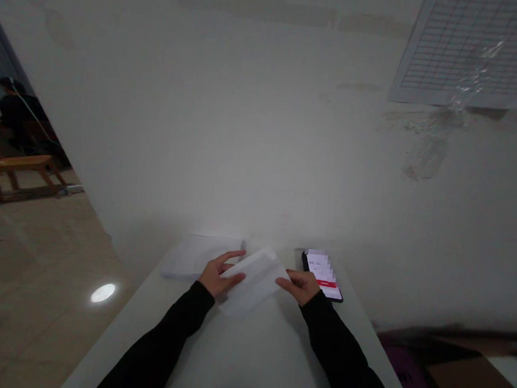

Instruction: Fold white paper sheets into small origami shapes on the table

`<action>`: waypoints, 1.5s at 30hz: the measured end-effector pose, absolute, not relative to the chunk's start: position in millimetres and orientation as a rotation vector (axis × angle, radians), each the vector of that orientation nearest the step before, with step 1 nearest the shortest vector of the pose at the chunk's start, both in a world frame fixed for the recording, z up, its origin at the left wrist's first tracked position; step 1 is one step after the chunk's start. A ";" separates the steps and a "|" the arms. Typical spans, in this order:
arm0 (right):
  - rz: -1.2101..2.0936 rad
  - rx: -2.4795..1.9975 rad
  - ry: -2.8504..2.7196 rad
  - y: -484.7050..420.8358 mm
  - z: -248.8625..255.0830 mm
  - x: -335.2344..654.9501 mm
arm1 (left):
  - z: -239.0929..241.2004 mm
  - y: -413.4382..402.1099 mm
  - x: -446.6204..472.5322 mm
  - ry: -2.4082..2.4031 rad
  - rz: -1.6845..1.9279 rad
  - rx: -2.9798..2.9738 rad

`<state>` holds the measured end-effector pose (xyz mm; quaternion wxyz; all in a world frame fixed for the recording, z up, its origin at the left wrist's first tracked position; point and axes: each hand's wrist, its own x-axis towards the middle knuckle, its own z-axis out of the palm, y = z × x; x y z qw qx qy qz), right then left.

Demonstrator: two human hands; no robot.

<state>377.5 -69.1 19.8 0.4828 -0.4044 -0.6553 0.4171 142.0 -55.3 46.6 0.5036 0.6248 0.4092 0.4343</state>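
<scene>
The left hand (217, 277), forefinger extended, and the right hand (303, 287) pinched a white sheet (252, 285); just beside the latter, a phone (319, 269) showed digits too blurred to read.

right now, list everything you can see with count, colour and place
sheet: 1, white, between both hands
paper: count unclear, white, table's far left
phone: 1, black edge with lit screen, table's far right
table: 1, white, below the hands
wall: 1, off-white, behind the table
chart: 1, pale with dark grid, upper right wall
chair: 1, brown, far left
person: 1, dark clothes, far left
floor: 1, tan, left
box: 1, brown, lower right
left hand: 1, black sleeve, holding sheet
right hand: 1, black sleeve, holding sheet
</scene>
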 end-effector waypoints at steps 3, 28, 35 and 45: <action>0.977 -1.024 -1.531 -65.5 18.2 379.1 | 47.3 -60.8 146.0 0.902 1.064 1.610; 0.867 -0.908 -1.208 -74.3 -7.5 334.6 | 14.9 -76.1 183.6 1.105 1.419 1.903; 0.857 -0.997 -1.214 -82.7 -15.4 318.3 | 7.1 -76.4 185.2 1.134 1.505 1.862; 0.880 -1.001 -1.195 -74.1 -21.5 322.9 | -1.0 -63.4 189.5 1.035 1.421 1.739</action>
